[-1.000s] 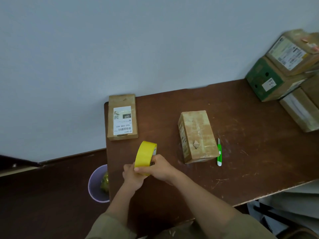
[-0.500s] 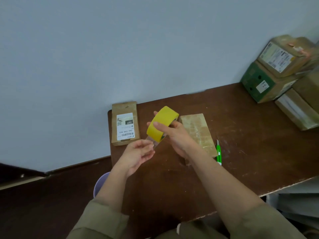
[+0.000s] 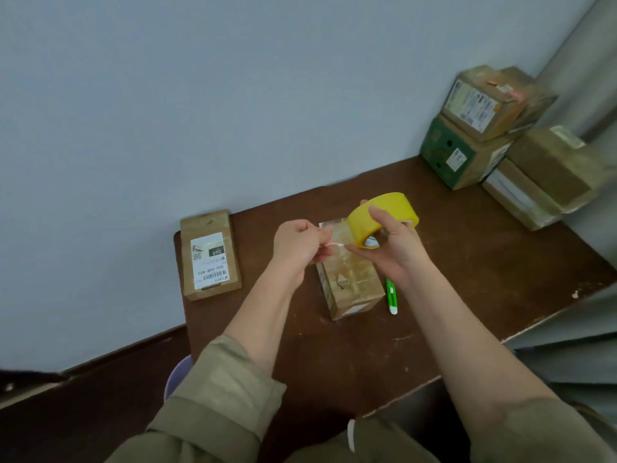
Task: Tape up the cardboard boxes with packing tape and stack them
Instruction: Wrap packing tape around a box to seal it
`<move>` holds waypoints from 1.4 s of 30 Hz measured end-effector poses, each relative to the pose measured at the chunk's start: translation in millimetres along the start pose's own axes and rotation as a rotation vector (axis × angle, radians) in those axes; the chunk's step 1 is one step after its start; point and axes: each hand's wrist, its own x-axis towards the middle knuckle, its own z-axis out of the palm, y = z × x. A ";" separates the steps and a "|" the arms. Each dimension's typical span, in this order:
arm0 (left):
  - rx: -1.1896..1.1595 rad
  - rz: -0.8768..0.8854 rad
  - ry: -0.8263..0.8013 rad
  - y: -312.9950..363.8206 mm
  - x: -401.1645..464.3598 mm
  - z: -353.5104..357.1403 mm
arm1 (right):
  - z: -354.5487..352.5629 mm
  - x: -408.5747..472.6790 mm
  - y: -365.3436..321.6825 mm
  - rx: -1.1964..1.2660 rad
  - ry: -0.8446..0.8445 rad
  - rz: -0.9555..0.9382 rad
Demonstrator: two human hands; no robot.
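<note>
Fingers of the right hand [image 3: 392, 248] curl round the tape roll [image 3: 384, 215] above the box [image 3: 354, 282] while the left hand [image 3: 297, 243] pinches its loose end.

Counts, head view: two hands, left hand [image 3: 298, 246] and right hand [image 3: 393, 252]. One yellow tape roll [image 3: 380, 213]. One green cutter [image 3: 391, 296]. Two loose cardboard boxes: flat labelled box [image 3: 209, 254], taped box [image 3: 350, 282]. Stacked boxes [image 3: 507, 142] at far right corner numbered at least four; exact count uncertain.
</note>
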 end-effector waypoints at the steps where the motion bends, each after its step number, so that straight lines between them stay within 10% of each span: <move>1: 0.014 0.003 -0.005 3.9 -1.0 3.6 | -5.8 1.2 -4.2 0.010 0.060 0.001; 5: 0.144 0.075 -0.010 12.1 1.2 3.1 | -35.4 2.3 -23.5 -0.115 0.316 -0.120; 42: 0.328 0.037 -0.197 -84.4 14.1 14.6 | -78.7 24.7 38.9 -0.136 0.294 -0.172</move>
